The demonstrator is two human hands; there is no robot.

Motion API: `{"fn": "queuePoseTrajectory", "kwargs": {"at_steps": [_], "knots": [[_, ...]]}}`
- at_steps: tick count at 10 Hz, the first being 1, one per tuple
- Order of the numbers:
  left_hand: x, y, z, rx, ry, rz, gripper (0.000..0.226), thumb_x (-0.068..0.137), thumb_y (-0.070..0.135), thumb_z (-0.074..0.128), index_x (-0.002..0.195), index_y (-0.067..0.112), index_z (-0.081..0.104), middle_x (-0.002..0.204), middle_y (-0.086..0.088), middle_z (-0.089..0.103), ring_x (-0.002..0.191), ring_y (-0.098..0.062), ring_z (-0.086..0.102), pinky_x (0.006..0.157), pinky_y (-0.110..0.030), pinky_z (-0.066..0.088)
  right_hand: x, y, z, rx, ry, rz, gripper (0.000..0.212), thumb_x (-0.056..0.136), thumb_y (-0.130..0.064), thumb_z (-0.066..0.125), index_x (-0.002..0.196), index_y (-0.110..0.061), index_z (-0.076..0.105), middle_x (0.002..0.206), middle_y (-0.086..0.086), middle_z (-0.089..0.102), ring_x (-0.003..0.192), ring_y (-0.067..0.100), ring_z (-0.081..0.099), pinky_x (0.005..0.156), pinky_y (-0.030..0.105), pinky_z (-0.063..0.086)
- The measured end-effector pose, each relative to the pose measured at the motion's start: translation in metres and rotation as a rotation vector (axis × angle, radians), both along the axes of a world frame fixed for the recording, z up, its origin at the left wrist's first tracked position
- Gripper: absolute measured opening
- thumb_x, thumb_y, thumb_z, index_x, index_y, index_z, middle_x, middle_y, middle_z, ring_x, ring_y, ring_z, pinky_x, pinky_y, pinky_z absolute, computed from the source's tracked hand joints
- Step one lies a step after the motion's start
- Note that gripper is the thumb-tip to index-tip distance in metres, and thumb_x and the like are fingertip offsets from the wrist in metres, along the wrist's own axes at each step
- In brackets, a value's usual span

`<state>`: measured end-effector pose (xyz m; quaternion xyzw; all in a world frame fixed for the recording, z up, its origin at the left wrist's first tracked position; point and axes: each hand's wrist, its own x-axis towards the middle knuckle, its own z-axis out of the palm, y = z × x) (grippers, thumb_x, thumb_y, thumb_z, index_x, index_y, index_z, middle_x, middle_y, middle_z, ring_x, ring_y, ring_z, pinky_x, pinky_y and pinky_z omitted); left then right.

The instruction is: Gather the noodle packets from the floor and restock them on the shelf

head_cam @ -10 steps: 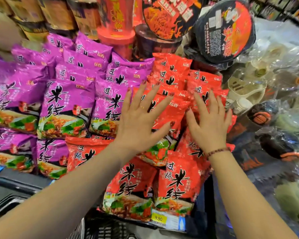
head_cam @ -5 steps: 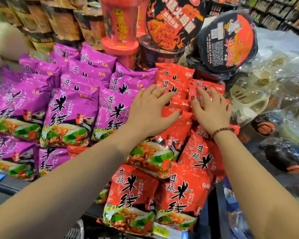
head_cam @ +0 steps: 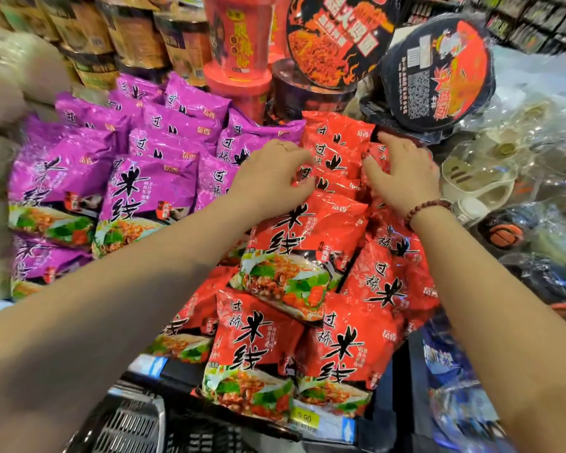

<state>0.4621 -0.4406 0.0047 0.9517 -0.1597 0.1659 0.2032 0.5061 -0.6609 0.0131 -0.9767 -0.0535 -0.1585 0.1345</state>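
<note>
The glossy red plastic noodle packets (head_cam: 307,237) lie piled at the right of the black shelf (head_cam: 183,374), just beside purple plastic noodle packets (head_cam: 151,188). The left hand (head_cam: 268,178) curls fingers and thumb round a rear red packet's edge. The right hand (head_cam: 402,178) lies spread on the neighbouring rear packets; whether it grips cannot be told.

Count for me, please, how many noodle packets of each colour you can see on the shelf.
Purple packets: at least 11
Red packets: at least 9
Total: at least 20; overlapping hides more.
</note>
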Motion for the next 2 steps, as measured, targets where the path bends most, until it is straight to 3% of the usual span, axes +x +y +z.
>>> {"fn": "queuePoseTrajectory", "kwargs": {"at_steps": [1, 2], "knots": [[-0.029, 0.021, 0.0, -0.027, -0.026, 0.013, 0.041, 0.08, 0.04, 0.048, 0.106, 0.017, 0.069, 0.103, -0.004, 0.065, 0.104, -0.026, 0.056, 0.084, -0.04, 0.049, -0.026, 0.017, 0.01, 0.082, -0.094, 0.151, 0.057, 0.083, -0.048, 0.051, 0.13, -0.017, 0.055, 0.129, 0.008, 0.056, 0.122, 0.03, 0.049, 0.102, 0.044, 0.039], [-0.055, 0.046, -0.006, -0.017, -0.027, 0.067, 0.039, 0.081, 0.039, 0.047, 0.106, 0.018, 0.068, 0.104, -0.004, 0.065, 0.105, -0.025, 0.056, 0.081, -0.04, 0.05, -0.049, 0.041, 0.009, 0.138, -0.145, 0.285, 0.05, 0.08, -0.044, 0.052, 0.118, -0.014, 0.062, 0.117, 0.008, 0.063, 0.113, 0.027, 0.055, 0.095, 0.038, 0.043]]}}
